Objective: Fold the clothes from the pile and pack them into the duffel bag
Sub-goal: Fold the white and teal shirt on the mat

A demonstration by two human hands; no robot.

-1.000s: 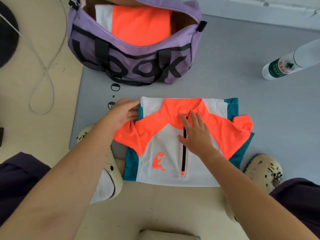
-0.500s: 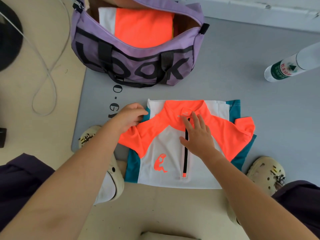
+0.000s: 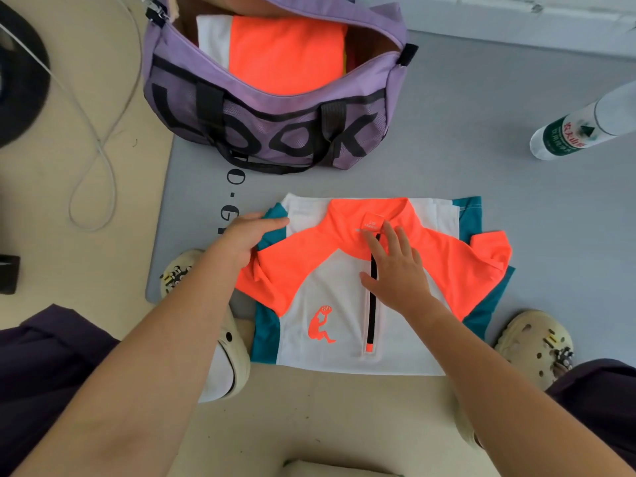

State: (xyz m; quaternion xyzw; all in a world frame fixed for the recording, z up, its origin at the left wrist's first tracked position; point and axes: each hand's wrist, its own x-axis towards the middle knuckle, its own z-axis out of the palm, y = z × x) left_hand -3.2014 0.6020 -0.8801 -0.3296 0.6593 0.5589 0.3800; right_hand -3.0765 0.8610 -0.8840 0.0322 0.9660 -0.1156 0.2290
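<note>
A folded orange, white and teal zip-neck shirt point(image 3: 327, 280) lies on the grey mat point(image 3: 481, 149) in front of me. My left hand point(image 3: 246, 235) grips the shirt's left edge, with its fingers over the teal sleeve fold. Fingers straight, my right hand point(image 3: 395, 270) presses flat on the black zipper below the collar. Just beyond the shirt stands the purple duffel bag point(image 3: 275, 132), unzipped. A folded orange and white garment point(image 3: 285, 53) lies inside it.
A plastic water bottle point(image 3: 568, 132) lies on the mat at the right. A thin cable point(image 3: 93, 166) loops over the beige floor at the left, beside a dark round object point(image 3: 20, 74). My two beige clogs point(image 3: 223, 346) point(image 3: 537, 342) flank the shirt.
My left hand has slid a little right over the teal sleeve fold. My right hand stays pressed on the zipper. The view has shifted slightly.
</note>
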